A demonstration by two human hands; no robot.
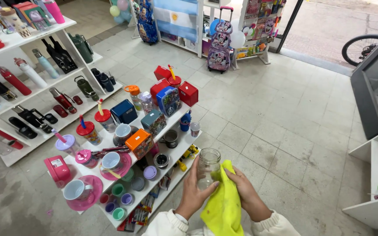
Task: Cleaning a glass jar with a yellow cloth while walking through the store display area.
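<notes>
Low in the middle of the head view, above the grey tiled floor point(294, 131), the left hand point(192, 192) is wrapped around a clear glass jar with an open mouth point(208, 166), fingers closed on its side so that it stands upright in the air. The right hand point(246, 192) presses a bright yellow cleaning cloth point(224, 205) against the jar's right side; the cloth drapes down over that hand's wrist and between the two white sleeves point(171, 223). Both hands are close together, meeting at the jar.

Just to the left of the jar stands a white tiered display shelf point(184, 150) crowded with goods: an orange box point(139, 141), red boxes point(188, 93), a dark blue box point(124, 112), pink plastic cups with straws point(68, 144), a white mug on a pink saucer point(76, 190) and small round coloured lids point(119, 213). Further left, a white wall rack point(22, 37) holds red, black and pale drinking bottles. Far across the floor a patterned child's trolley backpack point(219, 48) stands near the open doorway, and a bicycle wheel point(359, 48) shows outside.
</notes>
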